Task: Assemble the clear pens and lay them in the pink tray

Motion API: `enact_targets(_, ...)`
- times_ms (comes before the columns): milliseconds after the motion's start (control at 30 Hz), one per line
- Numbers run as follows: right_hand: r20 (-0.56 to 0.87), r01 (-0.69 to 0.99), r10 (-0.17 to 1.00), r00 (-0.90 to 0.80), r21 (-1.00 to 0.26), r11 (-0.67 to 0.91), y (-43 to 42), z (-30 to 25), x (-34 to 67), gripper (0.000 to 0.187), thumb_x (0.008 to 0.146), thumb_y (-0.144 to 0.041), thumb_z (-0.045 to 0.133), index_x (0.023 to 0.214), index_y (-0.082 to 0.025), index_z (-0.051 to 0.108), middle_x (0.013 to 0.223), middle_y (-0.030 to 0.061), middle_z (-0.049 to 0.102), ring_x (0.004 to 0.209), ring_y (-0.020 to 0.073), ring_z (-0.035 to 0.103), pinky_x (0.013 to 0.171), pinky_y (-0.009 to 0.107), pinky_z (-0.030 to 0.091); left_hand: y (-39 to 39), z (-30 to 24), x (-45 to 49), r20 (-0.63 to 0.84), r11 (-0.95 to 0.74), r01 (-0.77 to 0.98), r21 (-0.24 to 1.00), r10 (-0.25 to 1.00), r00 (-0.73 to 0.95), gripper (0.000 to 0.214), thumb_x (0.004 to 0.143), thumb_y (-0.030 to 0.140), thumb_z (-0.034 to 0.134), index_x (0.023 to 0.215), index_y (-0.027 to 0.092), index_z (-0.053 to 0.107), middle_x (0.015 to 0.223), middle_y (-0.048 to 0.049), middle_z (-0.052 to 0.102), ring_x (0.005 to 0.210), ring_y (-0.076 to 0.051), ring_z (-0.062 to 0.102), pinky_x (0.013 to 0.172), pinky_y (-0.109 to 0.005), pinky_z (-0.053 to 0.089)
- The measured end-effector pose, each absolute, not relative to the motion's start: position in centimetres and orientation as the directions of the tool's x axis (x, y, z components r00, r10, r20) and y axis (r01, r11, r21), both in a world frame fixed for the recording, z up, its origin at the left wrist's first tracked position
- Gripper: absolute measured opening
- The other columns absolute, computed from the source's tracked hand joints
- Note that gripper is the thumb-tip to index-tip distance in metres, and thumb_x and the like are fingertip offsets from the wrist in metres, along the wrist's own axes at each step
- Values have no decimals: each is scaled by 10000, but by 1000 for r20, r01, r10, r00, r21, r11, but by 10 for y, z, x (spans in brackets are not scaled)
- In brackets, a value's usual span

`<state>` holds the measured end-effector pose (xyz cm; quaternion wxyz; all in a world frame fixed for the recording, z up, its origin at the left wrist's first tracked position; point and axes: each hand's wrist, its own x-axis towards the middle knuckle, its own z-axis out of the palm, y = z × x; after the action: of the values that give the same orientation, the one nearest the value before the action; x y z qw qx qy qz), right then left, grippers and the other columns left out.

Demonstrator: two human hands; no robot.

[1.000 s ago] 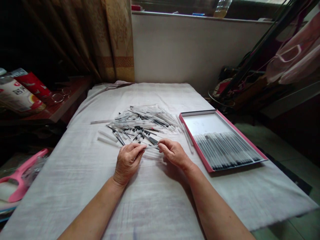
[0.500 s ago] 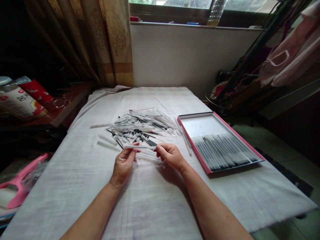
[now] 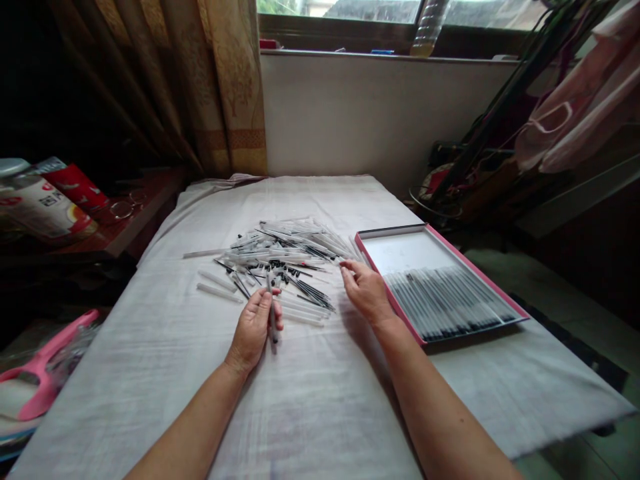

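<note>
A heap of clear pen barrels, black refills and small caps [image 3: 285, 257] lies in the middle of a table covered with a white cloth [image 3: 310, 400]. My left hand [image 3: 254, 328] rests just below the heap, its fingers closed round one pen [image 3: 271, 310] that points away from me. My right hand [image 3: 367, 289] is at the heap's right edge, palm down, fingertips touching the loose barrels, and I cannot see anything in it. A pink-rimmed tray [image 3: 389, 287] right of that hand holds a row of assembled pens [image 3: 445, 303].
On the left, a dark side table [image 3: 100, 233] carries packets and a jar. A pink plastic object [image 3: 35, 373] lies lower left. A curtain [image 3: 220, 87] and a white wall stand behind; a rack with hanging cloth [image 3: 565, 120] fills the right.
Both hands held one pen between them; my right hand has let go and moved right to the heap's edge. My left hand keeps the pen, now turned lengthwise.
</note>
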<state>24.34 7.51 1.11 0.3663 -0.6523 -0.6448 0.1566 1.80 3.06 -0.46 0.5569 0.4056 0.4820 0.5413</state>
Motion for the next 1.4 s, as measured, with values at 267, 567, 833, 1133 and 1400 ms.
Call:
enact_targets(267, -111, 982, 984, 141, -111, -153, 112, 35, 258, 319, 915, -164, 425, 1121, -128, 665, 1147, 233, 651, 1015, 304, 658, 831, 395, 492, 31, -3, 19, -84, 93, -118, 989, 993, 82, 465, 737, 547, 697, 988, 163, 621, 667, 46, 548, 432, -40, 455, 385, -153, 319)
enact_targets(567, -149, 980, 980, 130, -131, -150, 111, 46, 256, 290, 820, -145, 547, 1065, -168, 700, 1117, 189, 677, 1006, 293, 658, 805, 371, 497, 31, -5, 17, -80, 88, -116, 989, 994, 74, 496, 655, 513, 771, 987, 155, 680, 679, 18, 624, 449, -49, 462, 400, -166, 369)
enact_targets(833, -114, 12, 993, 14, -993, -114, 64, 16, 237, 314, 698, -389, 674, 924, -175, 632, 791, 37, 688, 558, 105, 583, 434, 190, 340, 28, -9, 21, -25, 19, 56, 998, 993, 115, 381, 693, 442, 746, 960, 170, 764, 674, -24, 699, 422, -79, 493, 400, -197, 412)
enact_targets(1133, -205, -191, 972, -113, -956, -223, 52, 13, 225, 310, 625, -345, 735, 866, -167, 652, 672, -12, 652, 493, 64, 494, 431, 184, 291, 28, -14, 22, 219, -271, 328, 905, 958, 187, 254, 817, 346, 637, 987, 210, 767, 950, -70, 768, 856, -218, 707, 828, -341, 556)
enact_targets(1400, -198, -126, 965, -169, -967, -221, 50, 15, 223, 271, 648, -320, 709, 867, -174, 646, 663, -27, 634, 501, 70, 487, 456, 201, 335, 27, -15, 22, 242, -314, 374, 872, 943, 228, 240, 847, 320, 620, 1014, 215, 757, 946, -67, 766, 852, -202, 710, 819, -315, 560)
